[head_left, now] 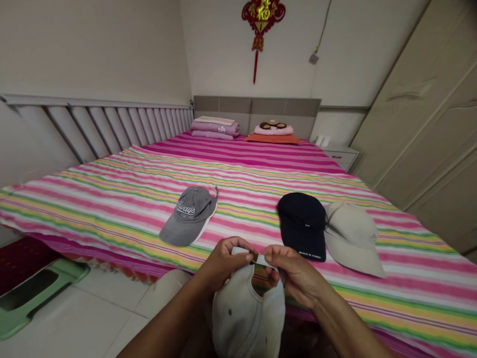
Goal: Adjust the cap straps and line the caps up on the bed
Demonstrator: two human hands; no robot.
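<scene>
Close in front of me hangs a pale cap [238,313], its back opening turned up and its strap across the top. My left hand [233,256] pinches the strap beside a small dark buckle [254,256]. On the other side of the buckle, my right hand [288,268] grips the strap's other part, fingers closed. The cap's brim is hidden below. Beyond my hands, a grey cap [192,214] with white lettering lies on the bed to the left. A black cap [303,223] lies to the right, touching a beige cap [352,233].
The bed [112,199] has a striped cover, with a purple folded quilt [216,130] and an orange pillow [272,138] at the headboard. A metal rail [122,124] runs along the left. A green stool [48,288] stands on the floor, and a nightstand [341,155] by the far right corner.
</scene>
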